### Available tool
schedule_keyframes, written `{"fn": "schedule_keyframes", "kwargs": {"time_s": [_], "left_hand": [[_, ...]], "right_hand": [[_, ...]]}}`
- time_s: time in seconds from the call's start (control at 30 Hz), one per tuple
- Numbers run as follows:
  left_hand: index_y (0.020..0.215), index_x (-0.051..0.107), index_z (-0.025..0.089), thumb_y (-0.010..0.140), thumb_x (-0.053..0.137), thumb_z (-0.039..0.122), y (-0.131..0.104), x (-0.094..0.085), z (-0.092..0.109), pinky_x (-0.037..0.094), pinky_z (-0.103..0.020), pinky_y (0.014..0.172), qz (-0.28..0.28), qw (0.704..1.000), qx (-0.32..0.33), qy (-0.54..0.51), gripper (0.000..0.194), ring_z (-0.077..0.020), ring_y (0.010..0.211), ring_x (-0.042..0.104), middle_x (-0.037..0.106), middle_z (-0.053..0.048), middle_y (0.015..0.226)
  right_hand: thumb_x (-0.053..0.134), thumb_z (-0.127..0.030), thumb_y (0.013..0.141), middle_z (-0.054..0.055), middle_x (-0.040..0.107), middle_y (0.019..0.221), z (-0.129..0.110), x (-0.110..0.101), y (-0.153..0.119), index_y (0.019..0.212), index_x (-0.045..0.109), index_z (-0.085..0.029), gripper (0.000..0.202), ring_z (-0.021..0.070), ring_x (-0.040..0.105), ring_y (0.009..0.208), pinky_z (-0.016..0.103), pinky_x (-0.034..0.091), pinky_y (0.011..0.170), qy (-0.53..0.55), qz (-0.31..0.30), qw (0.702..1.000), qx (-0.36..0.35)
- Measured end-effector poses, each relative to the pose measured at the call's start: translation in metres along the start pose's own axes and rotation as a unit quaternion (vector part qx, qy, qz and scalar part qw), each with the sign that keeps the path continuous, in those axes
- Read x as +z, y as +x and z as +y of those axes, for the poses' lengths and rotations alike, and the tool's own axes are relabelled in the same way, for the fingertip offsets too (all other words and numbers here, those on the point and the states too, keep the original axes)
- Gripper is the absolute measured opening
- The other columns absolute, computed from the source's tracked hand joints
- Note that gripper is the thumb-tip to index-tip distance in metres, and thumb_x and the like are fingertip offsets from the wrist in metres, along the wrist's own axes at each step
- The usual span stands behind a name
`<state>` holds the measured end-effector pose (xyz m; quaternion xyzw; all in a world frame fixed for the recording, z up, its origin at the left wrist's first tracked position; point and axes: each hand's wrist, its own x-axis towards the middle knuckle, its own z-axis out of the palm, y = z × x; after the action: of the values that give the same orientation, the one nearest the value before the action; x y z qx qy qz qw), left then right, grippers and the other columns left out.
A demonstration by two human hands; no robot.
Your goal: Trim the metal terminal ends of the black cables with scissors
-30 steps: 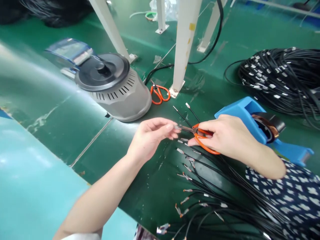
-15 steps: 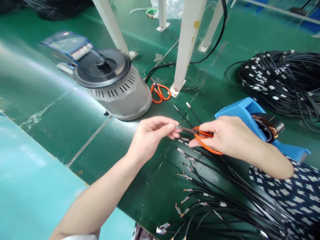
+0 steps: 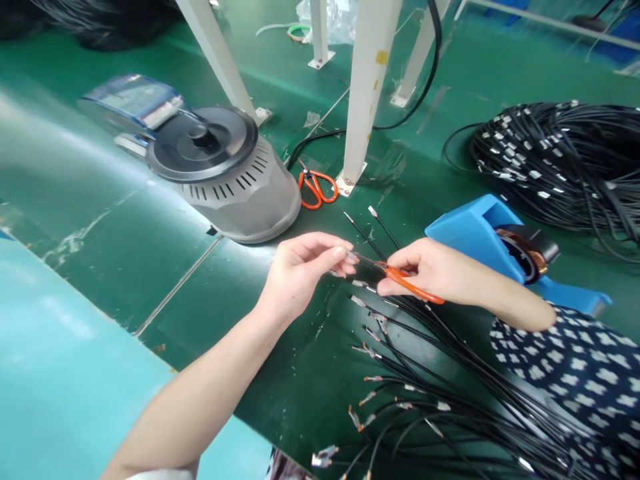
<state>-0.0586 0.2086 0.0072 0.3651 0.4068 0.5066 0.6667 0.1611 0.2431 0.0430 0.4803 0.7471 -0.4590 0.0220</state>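
Note:
My left hand [image 3: 300, 273] pinches a small, pale cable end [image 3: 352, 256] between thumb and fingertips; much of it is hidden. From the right, my right hand [image 3: 440, 270] grips orange-handled scissors [image 3: 417, 288], whose blade tips meet the cable end at my left fingertips. The scissor handles are squeezed close together. Below both hands, a bundle of black cables [image 3: 450, 353] fans out over the green tabletop, several ends bearing silver or copper-coloured tips. Two more cable tips [image 3: 373, 211] point away just beyond the scissors.
A grey round tape dispenser [image 3: 240, 193] stands at the left, with a second pair of orange-handled scissors [image 3: 319, 189] beside it. At the right are a blue tape holder [image 3: 467, 223] and a large black cable coil [image 3: 555, 167]. White table legs [image 3: 367, 100] rise behind.
My right hand has squeezed the scissor handles together, and its forearm has shifted slightly. My left hand keeps its pinch in nearly the same place. The whole view has moved a little.

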Motion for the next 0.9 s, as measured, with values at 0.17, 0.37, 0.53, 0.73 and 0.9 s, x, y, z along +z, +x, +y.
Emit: {"fn": "schedule_keyframes", "kwargs": {"time_s": [0.17, 0.37, 0.53, 0.73, 0.9], "left_hand": [[0.081, 0.076, 0.014, 0.075, 0.081, 0.025, 0.001, 0.0, -0.001, 0.055, -0.024, 0.061, 0.004, 1.0, -0.013, -0.006, 0.013, -0.0136, 0.061, 0.068, 0.075, -0.005, 0.07], [0.079, 0.075, 0.014, 0.073, 0.082, 0.028, 0.0, 0.001, 0.0, 0.055, -0.025, 0.06, 0.015, 1.0, -0.025, -0.001, 0.017, -0.0142, 0.061, 0.068, 0.075, -0.006, 0.071], [0.08, 0.075, 0.014, 0.074, 0.081, 0.027, 0.0, 0.001, -0.001, 0.055, -0.025, 0.06, 0.013, 1.0, -0.024, 0.001, 0.015, -0.0138, 0.061, 0.068, 0.075, -0.006, 0.071], [0.078, 0.074, 0.014, 0.072, 0.083, 0.028, 0.002, 0.001, -0.006, 0.054, -0.024, 0.06, 0.029, 0.999, -0.019, 0.011, 0.018, -0.0133, 0.059, 0.067, 0.074, -0.005, 0.067], [0.08, 0.073, 0.014, 0.073, 0.081, 0.031, 0.005, -0.001, -0.007, 0.053, -0.026, 0.061, 0.016, 1.0, -0.015, 0.013, 0.02, -0.0143, 0.06, 0.066, 0.073, -0.005, 0.067]], "right_hand": [[0.062, -0.073, 0.073, -0.005, 0.041, 0.046, -0.009, -0.003, -0.004, 0.053, 0.052, -0.022, 0.056, 0.01, 0.033, 0.045, 0.026, 0.022, 0.046, -0.143, 0.107, 0.984, -0.013], [0.055, -0.074, 0.078, -0.004, 0.047, 0.044, -0.015, -0.004, -0.007, 0.054, 0.056, -0.024, 0.056, 0.0103, 0.033, 0.043, 0.028, 0.023, 0.048, -0.204, 0.129, 0.97, -0.022], [0.051, -0.079, 0.077, -0.004, 0.044, 0.042, -0.013, -0.004, -0.005, 0.053, 0.058, -0.024, 0.061, 0.0101, 0.031, 0.042, 0.029, 0.021, 0.048, -0.212, 0.108, 0.971, -0.002], [0.049, -0.077, 0.081, -0.001, 0.046, 0.044, -0.019, -0.001, -0.005, 0.059, 0.065, -0.025, 0.059, 0.0122, 0.032, 0.045, 0.03, 0.02, 0.051, -0.292, 0.132, 0.947, 0.018], [0.052, -0.08, 0.077, -0.003, 0.047, 0.046, -0.003, 0.006, 0.003, 0.055, 0.058, -0.022, 0.062, 0.0111, 0.036, 0.044, 0.028, 0.022, 0.047, -0.133, 0.071, 0.989, 0.004]]}}
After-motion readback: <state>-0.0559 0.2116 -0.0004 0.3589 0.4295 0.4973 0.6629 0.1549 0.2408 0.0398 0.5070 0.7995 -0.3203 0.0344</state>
